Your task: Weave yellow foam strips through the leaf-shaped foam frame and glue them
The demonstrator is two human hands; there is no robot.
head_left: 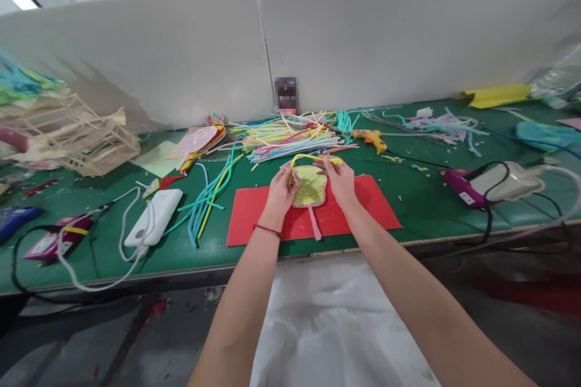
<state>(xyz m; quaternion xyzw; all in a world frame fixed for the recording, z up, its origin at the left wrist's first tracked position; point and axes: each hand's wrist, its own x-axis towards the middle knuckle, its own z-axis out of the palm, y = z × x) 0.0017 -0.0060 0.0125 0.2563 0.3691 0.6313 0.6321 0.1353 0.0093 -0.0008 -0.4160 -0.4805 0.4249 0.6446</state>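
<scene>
Between my two hands a yellow pipe cleaner (308, 156) is bent into an arch. The fingers of my left hand (282, 187) pinch one end of it, and my right hand (340, 178) grips it near the other end. Just below lies a fan-shaped piece (310, 186) with a pale yellow-green ribbed face and a pink handle (314, 224) pointing toward me. It rests on a red board (249, 217). My fingers cover parts of the fan's left and right edges, so I cannot tell whether they touch it.
A heap of coloured pipe cleaners (285, 139) lies behind my hands, with a yellow glue gun (370, 139) at its right. Loose blue and yellow strands (209, 193) and a white power bank (155, 221) with cables sit left. A purple box (465, 187) with black cord is right.
</scene>
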